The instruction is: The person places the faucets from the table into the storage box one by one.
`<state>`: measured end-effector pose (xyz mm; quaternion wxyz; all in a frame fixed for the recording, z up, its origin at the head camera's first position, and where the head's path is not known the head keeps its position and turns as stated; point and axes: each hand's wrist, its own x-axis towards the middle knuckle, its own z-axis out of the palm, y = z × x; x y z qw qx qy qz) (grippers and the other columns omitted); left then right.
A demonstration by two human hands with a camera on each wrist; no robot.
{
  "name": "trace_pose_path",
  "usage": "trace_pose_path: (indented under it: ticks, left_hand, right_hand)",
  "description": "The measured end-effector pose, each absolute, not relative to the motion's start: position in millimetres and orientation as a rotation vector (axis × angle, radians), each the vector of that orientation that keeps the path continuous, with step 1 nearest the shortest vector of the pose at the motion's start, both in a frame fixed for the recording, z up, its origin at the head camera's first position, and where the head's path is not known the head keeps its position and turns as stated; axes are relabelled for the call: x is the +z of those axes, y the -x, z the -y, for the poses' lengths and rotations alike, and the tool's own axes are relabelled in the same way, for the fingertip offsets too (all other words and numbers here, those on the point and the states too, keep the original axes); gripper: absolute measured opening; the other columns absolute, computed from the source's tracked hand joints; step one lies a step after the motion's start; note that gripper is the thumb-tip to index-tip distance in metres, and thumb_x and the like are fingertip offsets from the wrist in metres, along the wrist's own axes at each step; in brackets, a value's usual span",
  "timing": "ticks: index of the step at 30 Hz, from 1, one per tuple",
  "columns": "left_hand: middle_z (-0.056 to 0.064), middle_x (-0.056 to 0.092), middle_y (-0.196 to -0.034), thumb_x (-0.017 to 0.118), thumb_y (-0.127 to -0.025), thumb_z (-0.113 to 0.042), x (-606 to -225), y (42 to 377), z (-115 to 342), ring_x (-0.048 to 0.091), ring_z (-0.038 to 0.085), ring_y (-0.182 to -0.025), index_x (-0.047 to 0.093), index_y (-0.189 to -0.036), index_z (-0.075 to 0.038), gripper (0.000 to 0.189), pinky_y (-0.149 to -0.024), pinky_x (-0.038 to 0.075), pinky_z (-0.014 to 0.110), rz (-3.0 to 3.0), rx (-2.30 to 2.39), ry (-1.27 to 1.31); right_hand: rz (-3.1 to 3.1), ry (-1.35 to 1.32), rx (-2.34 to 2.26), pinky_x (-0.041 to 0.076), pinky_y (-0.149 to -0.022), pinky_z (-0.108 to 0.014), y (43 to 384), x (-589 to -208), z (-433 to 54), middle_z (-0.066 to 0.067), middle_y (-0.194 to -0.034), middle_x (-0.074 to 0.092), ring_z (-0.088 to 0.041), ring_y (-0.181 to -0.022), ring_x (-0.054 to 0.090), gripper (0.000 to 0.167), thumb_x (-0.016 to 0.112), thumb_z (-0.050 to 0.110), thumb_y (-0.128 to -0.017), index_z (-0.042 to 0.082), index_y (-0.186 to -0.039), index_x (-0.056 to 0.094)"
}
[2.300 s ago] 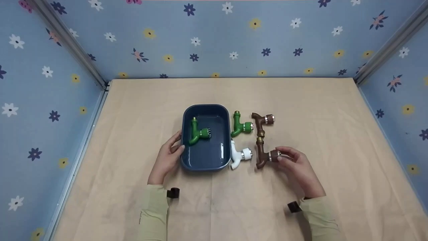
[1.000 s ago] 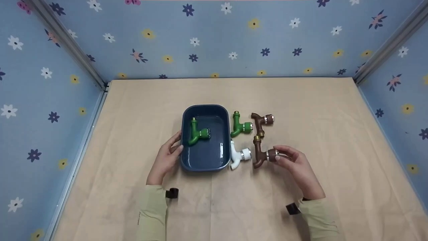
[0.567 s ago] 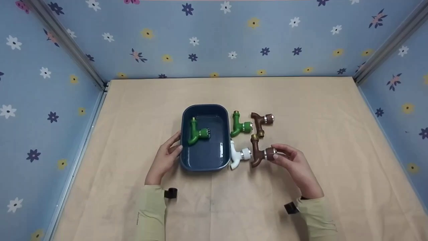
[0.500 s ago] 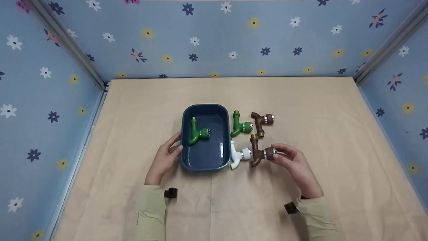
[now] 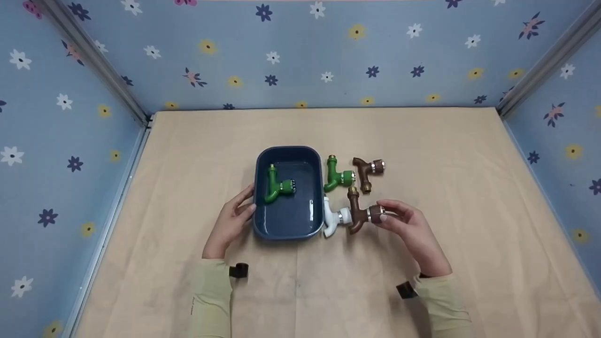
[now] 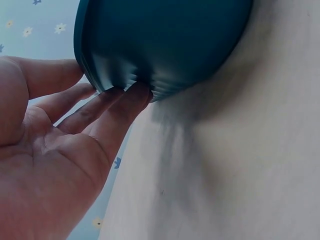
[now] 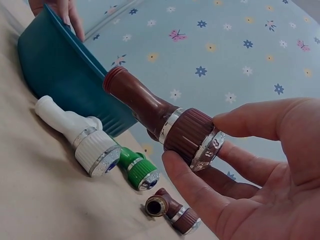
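Flowered walls (image 5: pixel 300 56) bound your table (image 5: pixel 446 164), its visible edges well apart from the one tub (image 5: pixel 288 223). Your left hand (image 5: pixel 230 223) grips the tub, one green tap (image 5: pixel 273 188) inside; your right hand (image 5: pixel 415 234) pinches one brown tap (image 5: pixel 359 217), raised near one white tap (image 5: pixel 332 218). A second green tap (image 5: pixel 334 177) and second brown tap (image 5: pixel 365 174) lie beyond.

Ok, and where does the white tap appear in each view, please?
Head: the white tap is below and right of centre, beside the blue tub.
Left wrist: not in the picture.
Right wrist: the white tap is left of centre.
Shared landmark: the blue tub, in all three.
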<state>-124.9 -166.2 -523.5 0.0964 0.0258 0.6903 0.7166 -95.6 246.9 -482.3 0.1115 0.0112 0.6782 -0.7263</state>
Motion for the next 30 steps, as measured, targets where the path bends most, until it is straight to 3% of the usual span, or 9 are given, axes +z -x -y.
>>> trace_pose_path:
  ticks: [16, 25, 30]
  left_hand:
    - [0.016, 0.034, -0.149, 0.05, -0.097, 0.003, -524.5, 125.6, 166.2, 0.046, 0.033, -0.127, 0.035, -0.149, -0.01, 0.055, -0.096, 0.046, 0.036, -2.06, 2.117, -0.088]
    - [0.019, 0.032, -0.15, 0.049, -0.098, 0.003, -525.9, 125.8, 167.4, 0.044, 0.036, -0.128, 0.033, -0.149, -0.006, 0.055, -0.099, 0.042, 0.043, -2.048, 2.138, -0.124]
    - [0.018, 0.034, -0.149, 0.05, -0.097, 0.002, -526.7, 125.1, 168.1, 0.046, 0.036, -0.126, 0.034, -0.149, -0.007, 0.055, -0.098, 0.044, 0.039, -2.082, 2.125, -0.128]
  right_hand:
    - [-1.947, -0.045, -2.16, 0.05, -0.09, -0.041, 98.5, -477.0, -238.7, -0.024, -0.114, 0.061, -0.032, -0.1, 0.064, 0.042, 0.067, 0.003, -0.088, -0.007, -0.126, 0.054]
    - [-1.941, -0.015, -2.163, 0.05, -0.089, -0.043, 100.7, -476.5, -233.5, -0.025, -0.112, 0.061, -0.031, -0.096, 0.066, 0.041, 0.064, -0.004, -0.088, -0.01, -0.126, 0.053]
    - [-1.923, -0.017, -2.171, 0.051, -0.089, -0.042, 101.2, -476.7, -229.7, -0.024, -0.114, 0.059, -0.031, -0.097, 0.065, 0.039, 0.062, -0.006, -0.087, -0.01, -0.125, 0.054]
